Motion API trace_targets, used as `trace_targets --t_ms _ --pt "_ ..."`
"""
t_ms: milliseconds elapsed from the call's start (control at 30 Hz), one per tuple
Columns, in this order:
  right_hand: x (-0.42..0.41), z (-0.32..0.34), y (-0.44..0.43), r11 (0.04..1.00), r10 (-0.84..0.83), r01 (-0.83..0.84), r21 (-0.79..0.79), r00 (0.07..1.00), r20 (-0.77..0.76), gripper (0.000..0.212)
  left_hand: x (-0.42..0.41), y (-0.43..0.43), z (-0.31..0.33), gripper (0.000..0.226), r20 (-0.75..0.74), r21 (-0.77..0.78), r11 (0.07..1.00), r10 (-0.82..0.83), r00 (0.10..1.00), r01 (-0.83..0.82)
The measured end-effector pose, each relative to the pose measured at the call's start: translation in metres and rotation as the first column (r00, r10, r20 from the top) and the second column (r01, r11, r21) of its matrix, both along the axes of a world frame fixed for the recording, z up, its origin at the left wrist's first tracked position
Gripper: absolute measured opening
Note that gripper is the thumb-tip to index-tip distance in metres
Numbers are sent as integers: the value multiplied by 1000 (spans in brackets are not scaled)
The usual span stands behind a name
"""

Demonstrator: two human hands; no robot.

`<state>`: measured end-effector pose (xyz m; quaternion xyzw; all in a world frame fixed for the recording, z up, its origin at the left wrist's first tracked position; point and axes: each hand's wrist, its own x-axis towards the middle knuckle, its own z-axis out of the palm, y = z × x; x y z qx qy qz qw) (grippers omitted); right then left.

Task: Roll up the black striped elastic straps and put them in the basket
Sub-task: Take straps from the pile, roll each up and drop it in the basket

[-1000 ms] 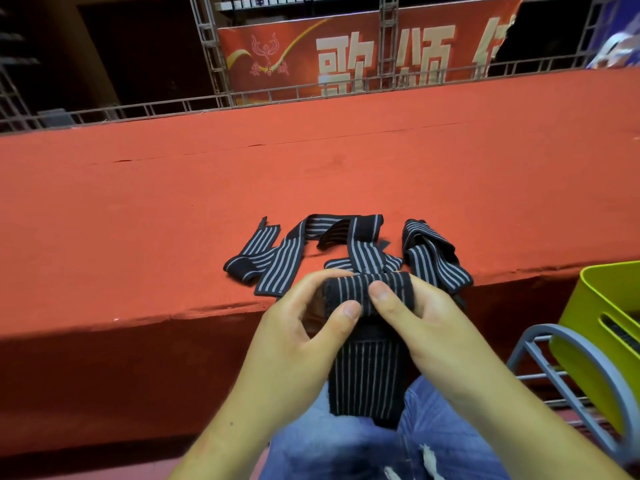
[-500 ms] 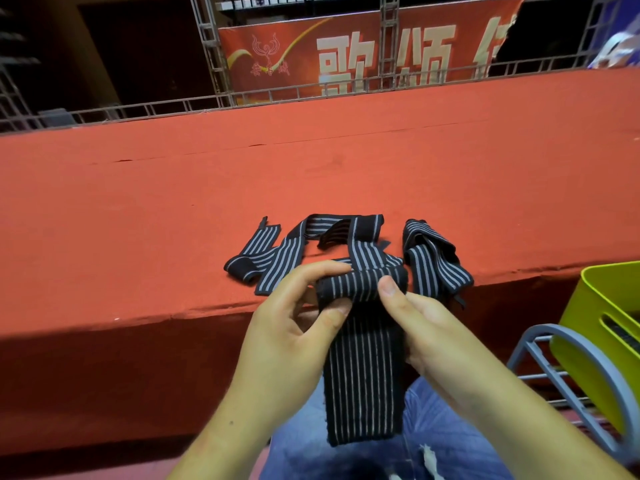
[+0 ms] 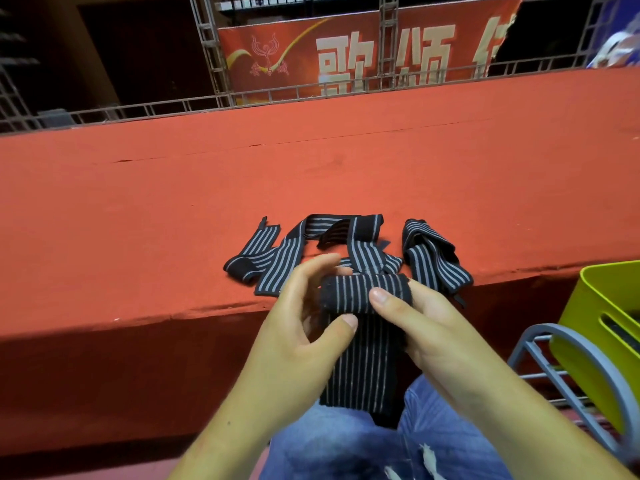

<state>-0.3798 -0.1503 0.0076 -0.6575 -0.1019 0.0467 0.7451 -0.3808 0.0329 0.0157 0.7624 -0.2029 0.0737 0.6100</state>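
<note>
Just over the front edge of the red carpeted ledge I hold one black striped elastic strap, its top end wound into a short roll. My right hand grips the roll, thumb on its front and fingers behind it. My left hand is beside the roll's left end with loosened fingers, its thumb touching the strap's unrolled tail, which hangs down to my lap. A long loose strap and a bunched one lie on the ledge behind. The yellow-green basket stands at the right.
The basket sits on a grey metal rack at my right side, lower than the ledge. My knees in blue jeans are below the hands. A metal truss with a red banner runs behind the ledge.
The roll has grown thicker and the hanging tail shorter. My left hand has let go of the roll and spread its fingers, while my right hand keeps hold.
</note>
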Motion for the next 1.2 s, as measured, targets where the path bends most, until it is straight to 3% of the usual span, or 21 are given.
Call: trace_targets --t_ms 133,367,600,767,900,1000,1200 --pt "-2 2 2 999 3 -2 -34 999 39 31 -1 -3 -2 63 -61 45 999 -12 998 14" --pt "-1 -2 8 996 15 -13 -84 1000 22 32 -4 -6 -3 52 -111 21 999 -47 993 50" --pt "-3 3 8 987 -78 106 -119 973 219 21 -4 -4 -4 64 -112 61 993 -95 989 103" --pt "-1 0 6 990 -30 59 -126 976 217 19 -3 -5 -7 69 -121 35 990 -128 984 133" --pt "-1 1 5 992 13 7 -123 986 163 26 -1 -5 -9 61 -153 12 991 -133 979 137" --pt "-1 3 5 988 0 27 -150 984 177 30 -2 -4 -9 58 -139 50 988 -135 981 143" --pt "-3 5 4 979 -91 133 -153 963 253 12 0 0 0 51 -43 92 993 -65 997 69"
